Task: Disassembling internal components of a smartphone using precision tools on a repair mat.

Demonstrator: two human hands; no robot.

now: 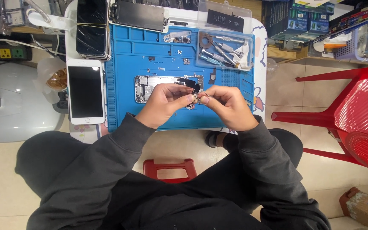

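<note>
Over the blue repair mat (128,102), my left hand (163,102) and my right hand (225,105) meet at the fingertips. Between them they pinch a small black flex part with a metal end (196,91). Just behind the hands lies an opened phone body (148,88) with its inner parts exposed, partly hidden by my fingers. Both sleeves are dark grey.
A white phone (85,91) lies face up left of the mat, with a stack of dark screens (92,28) behind it. A clear tray of screwdrivers (224,50) sits at the mat's back right. Red plastic chairs (354,115) stand to the right, and a small red stool (169,168) is below.
</note>
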